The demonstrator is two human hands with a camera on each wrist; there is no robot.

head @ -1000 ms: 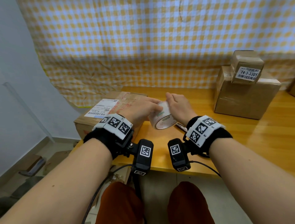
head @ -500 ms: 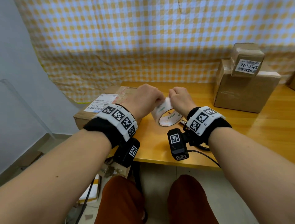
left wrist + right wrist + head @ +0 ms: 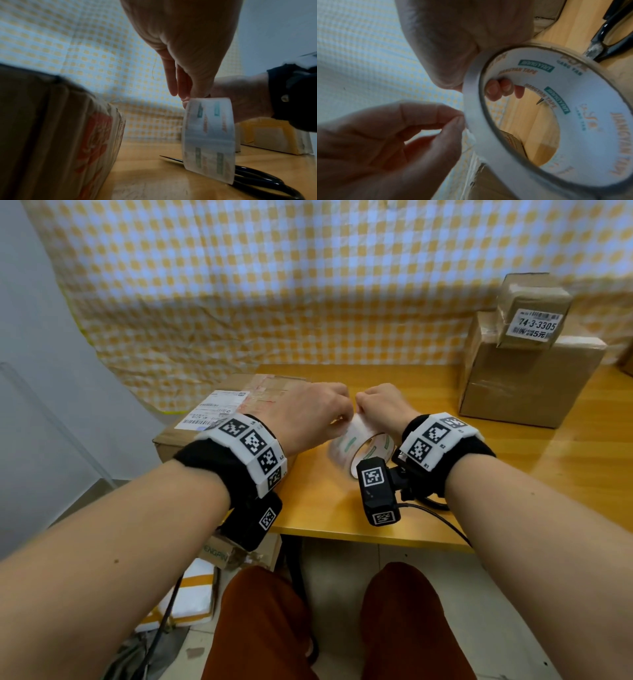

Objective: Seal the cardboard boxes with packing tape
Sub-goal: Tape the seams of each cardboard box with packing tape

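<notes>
A roll of clear packing tape (image 3: 356,443) with a white printed core is held on edge just above the wooden table (image 3: 342,518). My right hand (image 3: 373,405) grips the roll's top, fingers curled through the core (image 3: 498,88). My left hand (image 3: 337,419) meets it from the left, with thumb and forefinger (image 3: 453,119) pinching at the roll's outer surface (image 3: 209,135). A flat cardboard box (image 3: 239,395) with a shipping label lies at the table's left end, just beyond my left wrist.
Black-handled scissors (image 3: 257,175) lie on the table right behind the roll. A large cardboard box (image 3: 524,381) with a small labelled box (image 3: 531,309) on top stands at the back right. A checked cloth hangs behind the table. Parcels lie on the floor at the left.
Both hands have kept hold of the roll. My left hand has slid from covering the roll's side to pinching at its top edge, close to the right knuckles.
</notes>
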